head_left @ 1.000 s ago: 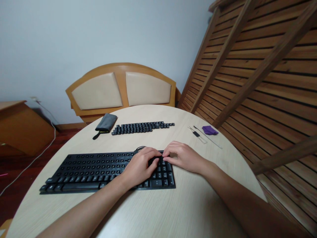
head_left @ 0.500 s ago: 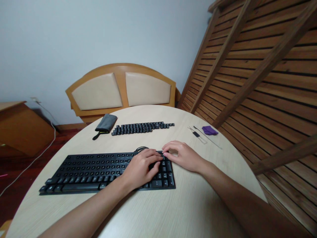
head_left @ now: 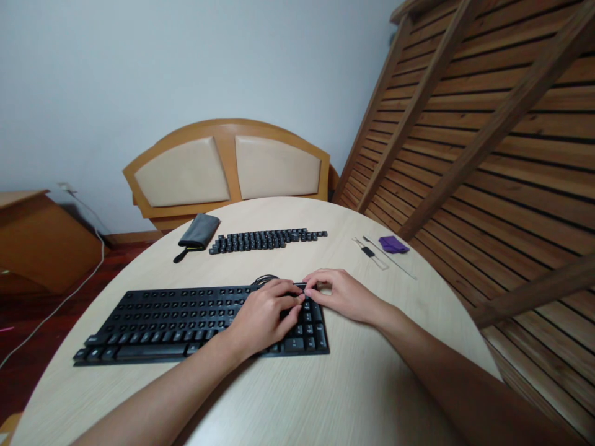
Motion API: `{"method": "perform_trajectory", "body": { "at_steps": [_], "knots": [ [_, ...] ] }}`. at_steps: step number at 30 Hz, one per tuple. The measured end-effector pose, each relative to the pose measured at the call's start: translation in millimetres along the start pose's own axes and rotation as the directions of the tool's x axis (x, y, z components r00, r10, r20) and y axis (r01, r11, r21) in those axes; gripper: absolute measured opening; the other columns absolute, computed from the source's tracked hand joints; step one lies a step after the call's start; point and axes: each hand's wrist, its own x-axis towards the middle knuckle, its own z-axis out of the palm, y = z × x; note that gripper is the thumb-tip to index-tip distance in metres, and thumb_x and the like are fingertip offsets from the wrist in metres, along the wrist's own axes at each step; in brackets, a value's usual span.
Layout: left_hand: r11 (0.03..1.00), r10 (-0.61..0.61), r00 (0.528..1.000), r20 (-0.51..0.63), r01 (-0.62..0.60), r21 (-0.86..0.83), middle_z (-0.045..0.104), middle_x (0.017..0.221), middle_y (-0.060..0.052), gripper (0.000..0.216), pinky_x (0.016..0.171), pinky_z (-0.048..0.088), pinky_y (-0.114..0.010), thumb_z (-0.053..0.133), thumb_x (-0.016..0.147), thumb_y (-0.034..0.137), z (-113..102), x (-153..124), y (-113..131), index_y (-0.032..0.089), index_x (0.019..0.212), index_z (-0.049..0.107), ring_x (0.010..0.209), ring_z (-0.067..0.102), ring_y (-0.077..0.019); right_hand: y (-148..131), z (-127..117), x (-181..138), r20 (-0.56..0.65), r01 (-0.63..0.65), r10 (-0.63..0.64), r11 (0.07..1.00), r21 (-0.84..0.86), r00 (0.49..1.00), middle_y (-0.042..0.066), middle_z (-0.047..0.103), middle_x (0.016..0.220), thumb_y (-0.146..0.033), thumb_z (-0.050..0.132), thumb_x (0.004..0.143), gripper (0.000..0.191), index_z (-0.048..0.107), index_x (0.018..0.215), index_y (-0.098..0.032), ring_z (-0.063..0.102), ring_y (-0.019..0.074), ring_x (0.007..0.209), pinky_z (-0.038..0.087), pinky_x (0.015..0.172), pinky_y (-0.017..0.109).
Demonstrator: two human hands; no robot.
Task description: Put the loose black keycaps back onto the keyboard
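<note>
A black keyboard (head_left: 171, 319) lies on the round table, with many bare key switches in its upper rows and keycaps on its lower rows and number pad. My left hand (head_left: 267, 313) rests over the keyboard's right part, fingers stretched toward the top of the number pad and thumb apart; what lies beneath the palm is hidden. Fingertips meet at the number pad's top, where my right hand (head_left: 341, 294) pinches thumb and index finger together. Whatever is between them is too small to make out. Behind the keyboard, loose black keycaps (head_left: 253, 240) stand in rows.
A grey pouch (head_left: 201, 230) lies left of the keycaps. On the right are a wire keycap puller (head_left: 368, 251), a thin metal rod (head_left: 393, 260) and a folded purple cloth (head_left: 393, 244). The pale round table (head_left: 344, 396) stands before a wooden headboard (head_left: 230, 130).
My right thumb and index finger have closed into a pinch at the number pad's top, and the right hand has dipped slightly. My left hand has barely shifted.
</note>
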Motion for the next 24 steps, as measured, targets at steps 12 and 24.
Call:
{"method": "perform_trajectory", "body": {
  "at_steps": [12, 24],
  "knots": [
    [0.999, 0.021, 0.999, 0.040, -0.022, 0.025, 0.071, 0.111, -0.010, 0.025, 0.095, 0.056, -0.044, 0.052, 0.097, 0.019, -2.9, -0.5, 1.6, 0.017, 0.107, 0.075, 0.109, 0.063, -0.0253, -4.0, 2.8, 1.2, -0.012, -0.032, 0.031, 0.999, -0.039, 0.999, 0.005, 0.076, 0.097, -0.021, 0.062, 0.089, 0.012, 0.074, 0.084, -0.021, 0.068, 0.0190, 0.090, 0.049, 0.087, 0.031],
    [0.998, 0.044, 0.999, 0.024, -0.045, 0.044, 0.072, 0.106, -0.009, 0.022, 0.094, 0.057, -0.042, 0.052, 0.098, 0.017, -0.6, 1.5, 2.2, 0.015, 0.104, 0.072, 0.103, 0.066, -0.0237, -10.4, 6.7, 0.6, -0.030, -0.035, 0.030, 0.984, -0.176, 0.999, 0.005, 0.072, 0.094, -0.017, 0.058, 0.090, 0.012, 0.069, 0.088, -0.020, 0.065, 0.0184, 0.088, 0.048, 0.084, 0.030]
  ]
}}
